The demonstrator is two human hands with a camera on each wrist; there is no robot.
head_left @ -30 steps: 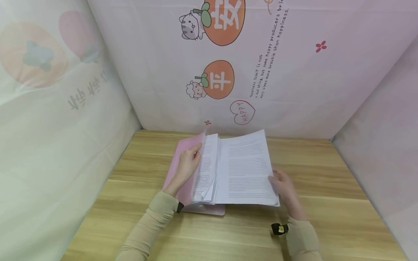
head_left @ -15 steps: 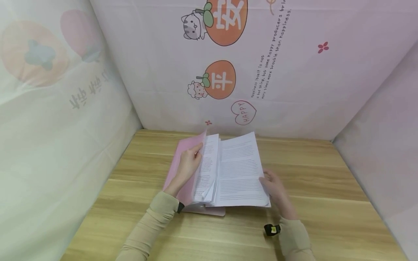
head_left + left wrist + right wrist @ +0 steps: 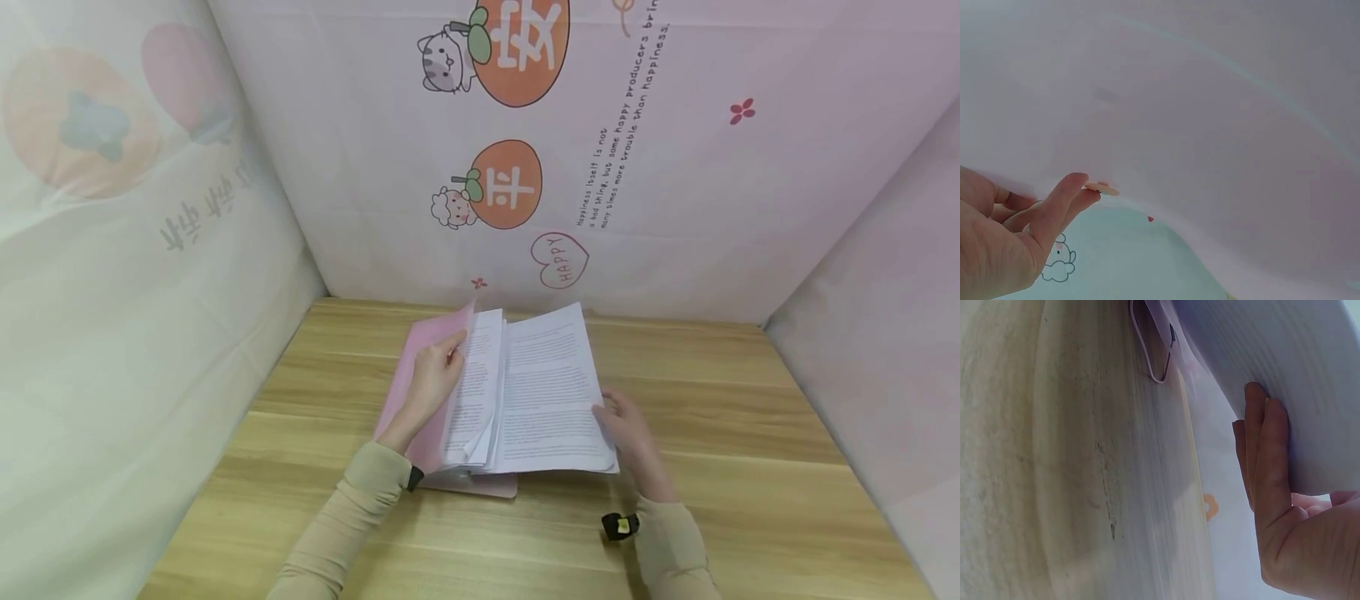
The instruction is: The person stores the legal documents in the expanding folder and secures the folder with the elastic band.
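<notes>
A pink folder [image 3: 416, 354] lies on the table with its translucent front cover lifted up and to the left. My left hand [image 3: 429, 375] pinches that cover near its free edge; in the left wrist view the thumb and fingers [image 3: 1063, 197] meet at the edge of the pale sheet. Printed paper sheets [image 3: 551, 392] fan out to the right of the folder. Their right edge is held by my right hand [image 3: 630, 429], and the right wrist view has its fingers [image 3: 1275, 450] against the underside of the stack. More printed pages [image 3: 474, 392] stand beside the cover, one corner curled.
The wooden table [image 3: 735, 433] runs to a white printed cloth wall [image 3: 660, 208] close behind the folder. Cloth walls also rise at left and right. A black wrist strap [image 3: 621, 526] with a yellow mark sits at the right cuff.
My right hand has moved left with the loose sheets, bringing them closer to the folder. My left hand stays in place on the raised cover.
</notes>
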